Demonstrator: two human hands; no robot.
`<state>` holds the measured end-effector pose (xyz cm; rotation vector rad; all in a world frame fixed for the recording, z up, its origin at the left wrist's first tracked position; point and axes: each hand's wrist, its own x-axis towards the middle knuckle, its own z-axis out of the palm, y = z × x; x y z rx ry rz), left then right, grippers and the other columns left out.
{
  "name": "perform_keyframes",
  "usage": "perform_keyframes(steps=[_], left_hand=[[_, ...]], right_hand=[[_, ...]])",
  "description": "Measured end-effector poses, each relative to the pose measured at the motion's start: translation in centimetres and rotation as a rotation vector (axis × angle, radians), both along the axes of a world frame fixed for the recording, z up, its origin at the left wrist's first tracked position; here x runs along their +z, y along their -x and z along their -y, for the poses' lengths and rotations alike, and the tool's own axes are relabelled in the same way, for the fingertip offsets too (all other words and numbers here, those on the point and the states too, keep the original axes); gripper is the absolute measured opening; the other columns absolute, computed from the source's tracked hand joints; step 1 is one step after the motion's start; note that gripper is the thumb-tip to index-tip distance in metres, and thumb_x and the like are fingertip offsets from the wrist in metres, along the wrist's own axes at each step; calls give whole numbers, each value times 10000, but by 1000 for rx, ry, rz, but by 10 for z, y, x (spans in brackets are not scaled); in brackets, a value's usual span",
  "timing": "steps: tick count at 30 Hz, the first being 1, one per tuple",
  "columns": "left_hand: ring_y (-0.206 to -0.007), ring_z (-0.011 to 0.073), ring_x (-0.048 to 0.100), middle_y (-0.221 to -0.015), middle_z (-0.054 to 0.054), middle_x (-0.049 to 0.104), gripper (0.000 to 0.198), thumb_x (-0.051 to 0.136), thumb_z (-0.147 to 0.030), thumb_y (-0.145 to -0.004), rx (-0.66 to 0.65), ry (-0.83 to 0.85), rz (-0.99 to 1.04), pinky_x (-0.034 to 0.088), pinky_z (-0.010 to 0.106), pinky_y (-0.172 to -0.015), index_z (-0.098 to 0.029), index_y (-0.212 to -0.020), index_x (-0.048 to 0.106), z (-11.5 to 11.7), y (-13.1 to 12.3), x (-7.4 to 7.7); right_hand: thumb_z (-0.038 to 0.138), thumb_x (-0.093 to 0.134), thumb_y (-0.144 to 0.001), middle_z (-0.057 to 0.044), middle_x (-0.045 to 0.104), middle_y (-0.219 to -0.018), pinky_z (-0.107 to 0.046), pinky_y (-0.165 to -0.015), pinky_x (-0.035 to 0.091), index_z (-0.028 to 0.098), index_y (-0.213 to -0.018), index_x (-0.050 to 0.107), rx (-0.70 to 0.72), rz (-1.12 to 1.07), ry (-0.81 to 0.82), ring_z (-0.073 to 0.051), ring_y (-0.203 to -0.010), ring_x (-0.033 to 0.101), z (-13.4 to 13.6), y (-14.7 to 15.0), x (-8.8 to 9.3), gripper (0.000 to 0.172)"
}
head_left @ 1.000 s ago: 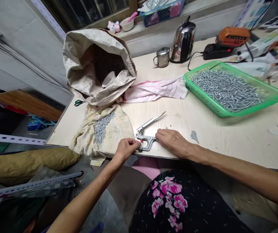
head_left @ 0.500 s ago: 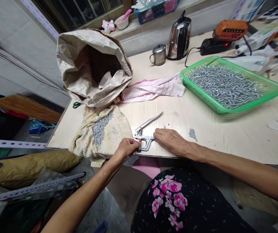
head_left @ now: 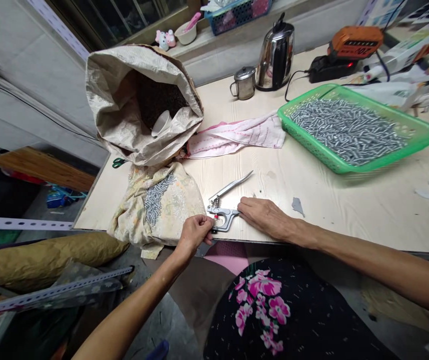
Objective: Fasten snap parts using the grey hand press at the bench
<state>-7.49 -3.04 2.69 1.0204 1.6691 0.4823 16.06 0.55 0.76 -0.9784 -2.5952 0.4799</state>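
Note:
Silver hand-press pliers (head_left: 226, 220) lie near the table's front edge, with the upper lever (head_left: 233, 185) raised and a red part at the jaw. My left hand (head_left: 195, 231) is closed in a pinch at the jaw; whatever is between its fingertips is too small to make out. My right hand (head_left: 261, 216) is curled round the end of the lower handle, palm down, fingertips mostly hidden. Left of the pliers, a heap of small silver metal pieces (head_left: 156, 202) rests on a patterned cloth (head_left: 179, 200).
A large open sack (head_left: 105, 95) holds dark contents and a white cup (head_left: 162, 123). To the right stands a green basket (head_left: 312, 145) full of metal pieces. Behind are a pink-white towel (head_left: 244, 136), metal mug (head_left: 244, 82), kettle (head_left: 274, 55) and orange battery (head_left: 355, 42).
My left hand has shifted slightly left at the jaw of the pliers. My right hand and the raised lever look the same.

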Motion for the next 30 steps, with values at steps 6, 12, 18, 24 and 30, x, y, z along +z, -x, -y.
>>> perform_keyframes(steps=[6,12,18,24,30], left_hand=[[-338,89,501,-421,-47,536,276,696,-403,-740,13,54,53,417,185,-387,-146,-737,593,-3,1,1],[-317,52,424,-438,-40,551,299,725,-405,-702,142,56,161,325,164,-360,-144,-719,579,-12,-3,14],[-349,53,420,-455,-63,530,434,785,-491,-626,198,-125,198,321,179,-379,-136,-787,595,-11,-6,20],[-366,64,447,-465,-64,537,561,818,-496,-587,207,-45,292,321,178,-398,-103,-941,630,-2,-1,22],[-420,83,513,-502,-30,593,421,785,-443,-644,190,-143,195,422,195,-465,-116,-849,614,10,-3,23]], right_hand=[[154,358,-990,-42,543,-845,-290,-643,322,168,-858,518,8,2,-2,-152,-714,441,0,0,-1,208],[154,366,-994,-46,545,-868,-277,-618,303,162,-869,526,-31,28,2,-144,-704,443,-2,1,-3,203],[112,366,-990,-40,545,-819,-299,-604,282,163,-847,533,6,54,-103,-148,-666,411,0,-1,-1,226],[67,343,-994,-32,534,-764,-309,-623,302,174,-823,539,14,15,-335,-157,-671,416,7,-4,2,282],[51,374,-986,-21,529,-731,-311,-606,306,171,-807,546,-14,-9,-475,-157,-657,422,6,-6,5,276]])
